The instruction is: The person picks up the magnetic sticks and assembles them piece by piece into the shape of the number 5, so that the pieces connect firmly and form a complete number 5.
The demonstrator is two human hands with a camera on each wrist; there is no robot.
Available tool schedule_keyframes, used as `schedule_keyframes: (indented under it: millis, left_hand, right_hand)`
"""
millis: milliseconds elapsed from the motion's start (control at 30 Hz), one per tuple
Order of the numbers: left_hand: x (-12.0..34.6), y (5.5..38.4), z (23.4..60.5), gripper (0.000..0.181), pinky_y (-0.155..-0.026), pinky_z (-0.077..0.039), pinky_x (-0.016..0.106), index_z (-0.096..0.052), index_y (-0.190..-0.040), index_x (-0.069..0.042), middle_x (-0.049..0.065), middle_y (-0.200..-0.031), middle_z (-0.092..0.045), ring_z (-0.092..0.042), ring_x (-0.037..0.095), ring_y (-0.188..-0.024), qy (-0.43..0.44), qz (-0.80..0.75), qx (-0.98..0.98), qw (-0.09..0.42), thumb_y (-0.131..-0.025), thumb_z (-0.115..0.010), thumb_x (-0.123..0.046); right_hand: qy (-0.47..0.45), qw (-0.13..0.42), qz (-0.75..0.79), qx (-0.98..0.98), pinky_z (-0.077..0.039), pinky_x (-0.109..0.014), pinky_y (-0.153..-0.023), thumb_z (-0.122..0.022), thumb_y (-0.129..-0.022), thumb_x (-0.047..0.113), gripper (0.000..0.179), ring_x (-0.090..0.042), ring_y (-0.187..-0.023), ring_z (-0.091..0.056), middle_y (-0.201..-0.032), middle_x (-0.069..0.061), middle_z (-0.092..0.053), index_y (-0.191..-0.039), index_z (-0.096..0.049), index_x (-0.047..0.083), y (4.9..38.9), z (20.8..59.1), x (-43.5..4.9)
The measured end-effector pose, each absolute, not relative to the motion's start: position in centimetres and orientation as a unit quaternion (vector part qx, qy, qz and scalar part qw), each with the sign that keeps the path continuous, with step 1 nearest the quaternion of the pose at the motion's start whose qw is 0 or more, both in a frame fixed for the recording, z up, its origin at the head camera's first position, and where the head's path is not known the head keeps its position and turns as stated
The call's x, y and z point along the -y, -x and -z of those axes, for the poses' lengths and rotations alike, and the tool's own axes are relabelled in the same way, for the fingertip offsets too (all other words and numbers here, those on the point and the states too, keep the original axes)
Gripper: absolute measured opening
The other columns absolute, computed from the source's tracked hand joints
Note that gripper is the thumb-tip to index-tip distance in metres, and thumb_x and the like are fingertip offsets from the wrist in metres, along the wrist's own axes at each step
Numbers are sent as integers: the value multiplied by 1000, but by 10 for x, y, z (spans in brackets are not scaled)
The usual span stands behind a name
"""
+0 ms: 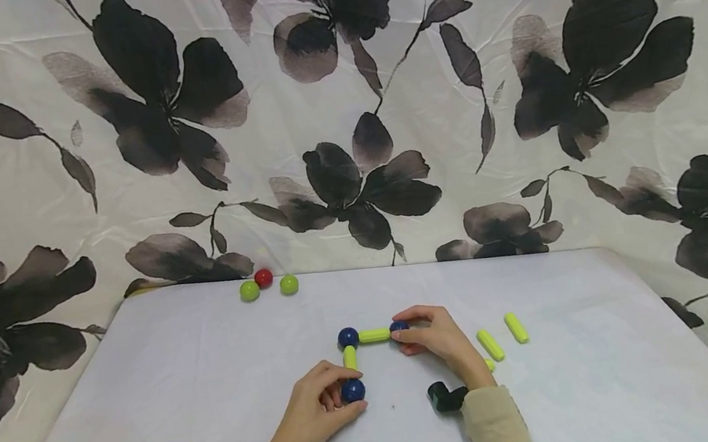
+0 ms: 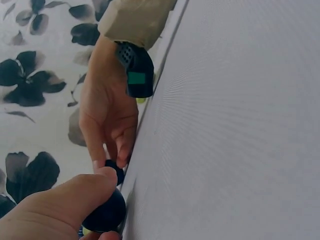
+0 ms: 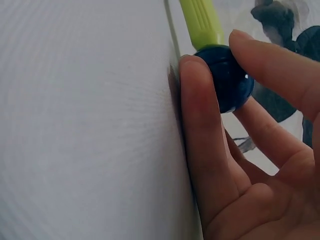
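An L-shaped chain of blue balls and yellow-green rods lies on the white table. Its corner is a blue ball (image 1: 348,338); one rod (image 1: 374,335) runs right from it and another rod (image 1: 350,357) runs toward the near side. My left hand (image 1: 310,406) pinches the near blue ball (image 1: 353,390) between thumb and fingers. At the right end, my right hand (image 1: 438,335) pinches a blue ball (image 3: 231,82) between thumb and forefinger, with the rod (image 3: 202,22) meeting that ball. In the left wrist view, the left thumb covers part of its ball (image 2: 107,212).
Two green balls (image 1: 249,291) and a red ball (image 1: 263,278) sit near the table's far edge. Right of the right hand lie loose yellow-green rods (image 1: 490,345), one partly hidden by the wrist. A floral cloth (image 1: 476,116) hangs behind the table (image 1: 168,405).
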State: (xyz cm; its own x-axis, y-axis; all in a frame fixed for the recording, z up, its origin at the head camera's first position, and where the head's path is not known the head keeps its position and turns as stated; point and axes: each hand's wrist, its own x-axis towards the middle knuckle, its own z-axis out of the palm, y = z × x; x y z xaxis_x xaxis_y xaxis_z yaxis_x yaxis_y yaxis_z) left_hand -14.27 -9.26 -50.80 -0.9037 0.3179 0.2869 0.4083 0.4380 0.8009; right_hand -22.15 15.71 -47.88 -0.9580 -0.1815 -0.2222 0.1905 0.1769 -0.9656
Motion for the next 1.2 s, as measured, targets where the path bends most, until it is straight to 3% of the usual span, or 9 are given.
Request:
schedule_keyframes:
  millis: [200,700,900,1067,1200]
  left_hand:
    - [92,143,508,37,-56,-45,21,-73,-111,-21,-9,-83,-55,-50,7,-65,205,499,841,38,-77,-86,-27]
    - [92,142,505,38,-55,-45,23,-72,-105,-18,-9,-79,-56,-51,6,-64,188,511,838,33,-71,-90,-22]
    - [91,141,503,35,-56,-45,22,-70,-100,-19,-9,-84,-56,-51,9,-65,199,500,842,41,-71,-90,-23]
    - [91,140,504,36,-56,-45,21,-72,-102,-13,-8,-87,-54,-51,10,-67,201,492,845,55,-73,-89,-24]
    - [91,141,505,35,-56,-44,21,-69,-107,-15,-8,-86,-53,-50,9,-66,215,482,847,58,-77,-86,-25]
  right_hand:
    - [4,137,633,-762,-57,-30,-75,-78,-85,7,39,-16,-82,-68,-121,-15,-63,-122,-67,1,222,479,-157]
    - [-1,140,645,-751,-57,-29,-73,-77,-85,3,38,-16,-78,-69,-117,-17,-64,-121,-67,0,223,481,-156]
    - [0,140,647,-749,-57,-30,-73,-77,-84,3,39,-16,-78,-69,-117,-16,-64,-122,-67,0,222,480,-155]
    - [-2,140,649,-748,-57,-30,-73,-77,-84,3,38,-16,-79,-69,-116,-16,-64,-121,-67,1,223,481,-156]
    - [-1,139,649,-748,-57,-30,-74,-77,-84,3,39,-16,-79,-69,-117,-16,-64,-122,-67,0,223,481,-156]
